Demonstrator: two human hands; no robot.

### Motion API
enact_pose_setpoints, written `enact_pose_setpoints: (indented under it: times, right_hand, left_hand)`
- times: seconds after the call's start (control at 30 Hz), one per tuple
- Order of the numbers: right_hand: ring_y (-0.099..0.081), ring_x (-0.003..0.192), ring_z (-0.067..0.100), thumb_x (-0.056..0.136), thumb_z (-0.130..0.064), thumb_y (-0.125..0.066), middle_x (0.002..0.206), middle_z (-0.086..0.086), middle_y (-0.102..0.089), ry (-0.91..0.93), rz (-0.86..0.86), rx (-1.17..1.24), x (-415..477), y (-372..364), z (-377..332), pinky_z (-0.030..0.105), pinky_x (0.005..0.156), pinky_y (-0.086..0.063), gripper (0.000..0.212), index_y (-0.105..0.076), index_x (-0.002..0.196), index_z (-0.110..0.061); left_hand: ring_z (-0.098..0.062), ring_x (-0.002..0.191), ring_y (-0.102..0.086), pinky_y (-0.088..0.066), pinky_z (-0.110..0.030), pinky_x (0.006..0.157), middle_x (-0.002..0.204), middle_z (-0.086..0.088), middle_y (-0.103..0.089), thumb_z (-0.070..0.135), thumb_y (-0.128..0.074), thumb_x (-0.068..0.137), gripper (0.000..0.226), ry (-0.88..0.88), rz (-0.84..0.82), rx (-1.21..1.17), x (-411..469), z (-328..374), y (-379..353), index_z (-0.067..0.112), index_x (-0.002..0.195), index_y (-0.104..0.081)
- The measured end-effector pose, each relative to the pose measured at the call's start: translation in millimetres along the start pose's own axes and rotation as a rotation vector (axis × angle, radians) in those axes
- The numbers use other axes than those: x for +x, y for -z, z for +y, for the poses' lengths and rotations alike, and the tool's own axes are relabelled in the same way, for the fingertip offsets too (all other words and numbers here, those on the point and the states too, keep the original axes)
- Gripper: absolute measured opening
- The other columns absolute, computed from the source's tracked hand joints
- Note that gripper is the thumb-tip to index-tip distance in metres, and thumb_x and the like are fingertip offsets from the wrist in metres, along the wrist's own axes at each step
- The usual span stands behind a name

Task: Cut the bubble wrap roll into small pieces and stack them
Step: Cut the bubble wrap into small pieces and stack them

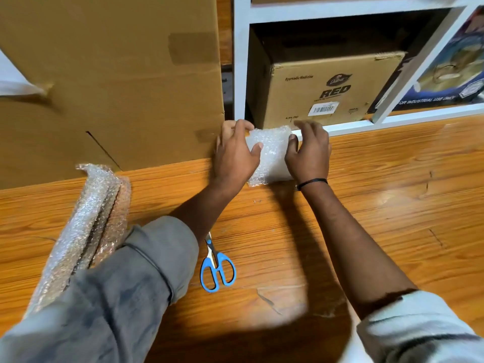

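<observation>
A stack of small cut bubble wrap pieces (271,155) lies on the wooden table (379,205) near the white shelf. My left hand (234,153) holds its left side, thumb on top and fingers curled round the far corner. My right hand (309,150) holds its right side, thumb against the edge and fingers over the far end. The bubble wrap roll (89,224), flattened and folded, lies at the left, partly under my left sleeve. Blue-handled scissors (217,268) lie closed on the table between my forearms.
A big cardboard box (110,82) stands on the table at the back left. A white shelf frame (241,61) behind the stack holds a brown carton (327,87) and a printed box (450,72). The table's right half shows bare wood.
</observation>
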State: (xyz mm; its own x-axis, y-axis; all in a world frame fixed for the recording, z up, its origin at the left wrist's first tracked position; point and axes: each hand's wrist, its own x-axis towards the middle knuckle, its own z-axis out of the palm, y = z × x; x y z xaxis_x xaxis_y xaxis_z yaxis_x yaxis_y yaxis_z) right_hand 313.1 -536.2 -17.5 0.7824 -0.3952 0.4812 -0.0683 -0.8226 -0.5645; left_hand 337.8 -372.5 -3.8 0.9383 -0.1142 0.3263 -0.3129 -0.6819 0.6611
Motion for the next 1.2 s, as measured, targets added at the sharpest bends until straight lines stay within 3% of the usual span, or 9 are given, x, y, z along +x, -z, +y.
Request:
enact_pose_setpoints:
  times: [0.17, 0.27, 0.4, 0.57, 0.93, 1.1, 1.2]
  right_hand:
    - [-0.037, 0.148, 0.032, 0.098, -0.019, -0.047, 0.153, 0.013, -0.050, 0.304, -0.302, -0.145, 2.6, -13.1, 4.7, 0.050, 0.115, -0.032, 0.046, -0.056, 0.142, -0.010]
    - [-0.021, 0.156, 0.029, 0.107, -0.028, -0.038, 0.164, 0.011, -0.034, 0.342, -0.509, -0.260, -1.2, -23.1, 13.5, 0.048, 0.127, -0.013, 0.051, -0.039, 0.155, -0.012]
    - [-0.009, 0.159, 0.023, 0.105, -0.044, -0.019, 0.170, 0.006, -0.020, 0.348, -0.613, -0.324, -11.6, -33.3, 23.2, 0.043, 0.129, -0.004, 0.064, -0.024, 0.162, -0.014]
    - [-0.003, 0.159, 0.021, 0.101, -0.049, -0.005, 0.171, 0.005, -0.014, 0.339, -0.614, -0.328, -21.9, -42.6, 29.5, 0.044, 0.129, -0.001, 0.073, -0.016, 0.164, -0.015]
    - [-0.006, 0.159, 0.021, 0.103, -0.046, -0.009, 0.171, 0.005, -0.018, 0.311, -0.599, -0.292, -19.7, -47.7, 32.0, 0.047, 0.129, -0.003, 0.068, -0.018, 0.164, -0.016]
    - [0.002, 0.159, 0.018, 0.110, -0.044, -0.016, 0.172, 0.002, -0.008, 0.299, -0.632, -0.337, -19.1, -45.3, 29.5, 0.047, 0.128, 0.004, 0.061, -0.010, 0.165, -0.019]
    - [0.006, 0.158, 0.016, 0.110, -0.048, -0.016, 0.173, 0.001, -0.003, 0.302, -0.620, -0.337, -18.6, -36.6, 24.1, 0.048, 0.127, 0.008, 0.063, -0.007, 0.165, -0.019]
  left_hand:
    - [-0.027, 0.143, -0.034, -0.033, -0.046, 0.110, 0.160, 0.004, -0.041, 0.039, -0.050, 0.103, 0.049, -0.200, -0.128, 0.337, -2.6, 7.4, -8.7, 0.024, 0.149, -0.049]
    - [-0.031, 0.154, -0.016, -0.024, -0.050, 0.119, 0.168, 0.002, -0.029, 0.037, -0.037, 0.108, 0.055, -0.209, -0.290, 0.461, -0.2, 5.0, -16.5, 0.020, 0.159, -0.032]
    - [-0.034, 0.158, -0.001, -0.012, -0.051, 0.123, 0.171, 0.001, -0.022, 0.041, -0.027, 0.111, 0.058, -0.192, -0.420, 0.560, -7.8, -12.8, -26.8, 0.017, 0.163, -0.022]
    - [-0.034, 0.158, 0.009, 0.000, -0.052, 0.127, 0.172, 0.003, -0.015, 0.044, -0.019, 0.112, 0.059, -0.167, -0.425, 0.504, -17.3, -31.2, -38.3, 0.019, 0.165, -0.015]
    - [-0.033, 0.159, 0.009, 0.006, -0.055, 0.126, 0.172, 0.009, -0.011, 0.047, -0.016, 0.111, 0.059, -0.062, -0.458, 0.409, -15.0, -38.3, -47.7, 0.023, 0.165, -0.015]
    - [-0.030, 0.159, 0.007, 0.015, -0.061, 0.120, 0.172, 0.010, -0.008, 0.047, -0.019, 0.111, 0.058, -0.050, -0.529, 0.392, -7.1, -31.1, -32.4, 0.027, 0.166, -0.010]
    - [-0.025, 0.160, -0.002, 0.014, -0.062, 0.121, 0.172, 0.009, -0.015, 0.043, -0.026, 0.111, 0.055, -0.027, -0.455, 0.317, -7.6, -27.4, -14.8, 0.030, 0.165, -0.018]
